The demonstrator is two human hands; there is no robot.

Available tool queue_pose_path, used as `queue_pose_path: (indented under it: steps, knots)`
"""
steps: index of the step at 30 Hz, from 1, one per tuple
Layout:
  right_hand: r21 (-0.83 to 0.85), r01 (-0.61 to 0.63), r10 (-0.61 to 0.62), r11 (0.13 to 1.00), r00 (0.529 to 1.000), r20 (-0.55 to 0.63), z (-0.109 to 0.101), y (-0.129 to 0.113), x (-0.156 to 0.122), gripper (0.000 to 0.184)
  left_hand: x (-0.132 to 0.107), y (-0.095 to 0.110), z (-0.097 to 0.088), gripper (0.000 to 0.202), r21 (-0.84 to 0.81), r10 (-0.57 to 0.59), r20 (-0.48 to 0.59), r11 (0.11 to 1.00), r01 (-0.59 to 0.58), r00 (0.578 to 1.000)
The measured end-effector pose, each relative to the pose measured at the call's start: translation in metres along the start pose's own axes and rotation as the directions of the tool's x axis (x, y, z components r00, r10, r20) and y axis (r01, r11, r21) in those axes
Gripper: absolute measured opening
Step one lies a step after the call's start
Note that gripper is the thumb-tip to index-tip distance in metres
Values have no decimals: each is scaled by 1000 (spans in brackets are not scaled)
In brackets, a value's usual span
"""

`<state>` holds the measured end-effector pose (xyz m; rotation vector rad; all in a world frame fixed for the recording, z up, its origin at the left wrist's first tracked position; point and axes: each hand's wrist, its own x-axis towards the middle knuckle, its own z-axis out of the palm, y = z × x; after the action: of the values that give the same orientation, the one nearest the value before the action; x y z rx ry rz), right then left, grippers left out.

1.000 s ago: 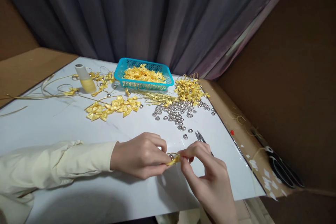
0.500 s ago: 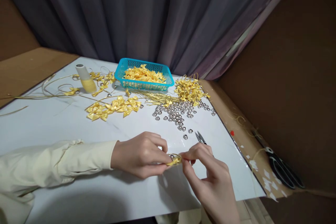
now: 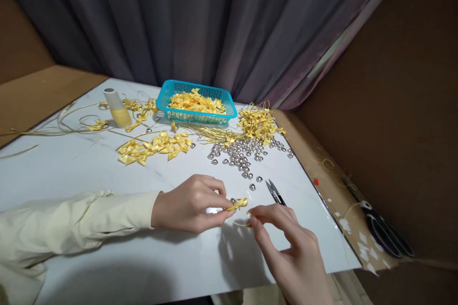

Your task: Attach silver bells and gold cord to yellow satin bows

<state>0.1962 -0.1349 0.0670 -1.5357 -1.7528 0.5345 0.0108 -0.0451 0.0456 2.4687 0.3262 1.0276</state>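
Between its thumb and forefinger, my left hand (image 3: 198, 205) pinches a yellow ribbon bow (image 3: 240, 204) with a silver bead against it. My right hand (image 3: 289, 238) sits just to the right, thumb and forefinger pressed together on a thin gold cord (image 3: 243, 223) that curves leftward below the bow. Whether the cord joins the bow I cannot tell. Behind the right hand lie small thread snips (image 3: 275, 192), blades apart. Loose silver beads (image 3: 238, 153) are scattered beyond both hands, the nearest close to the snips.
A blue basket (image 3: 229, 115) of yellow bows stands at the back. More bows (image 3: 157, 145) lie left of centre, by a glue bottle (image 3: 117, 107). Cut gold cords (image 3: 214, 132) and a bow pile (image 3: 259, 121) lie right. Black scissors (image 3: 384, 231) rest on cardboard beyond the table edge.
My left hand has risen slightly with the bow. My right hand has drawn away from it, down and to the right, with the cord now apart from the bow's loop.
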Motion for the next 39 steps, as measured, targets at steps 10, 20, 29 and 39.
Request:
queue_pose_path:
  steps: [10,20,29,39]
  knots:
    - [759,-496,237,423,868,436,17,11,8,11,-1,0,0,24,52,-48,-39,997,50,998]
    - [107,236,-206,966,950,-234,33,-2,-2,22,1,6,0,29,31,-156,-48,987,158,987]
    - [142,91,-71,986,987,-143,24,-6,10,19,0,4,1,27,84,-22,7,996,21,1000]
    - [446,-352,293,823,935,198,9,3,18,10,0,2,-2,27,219,194,118,952,-216,974]
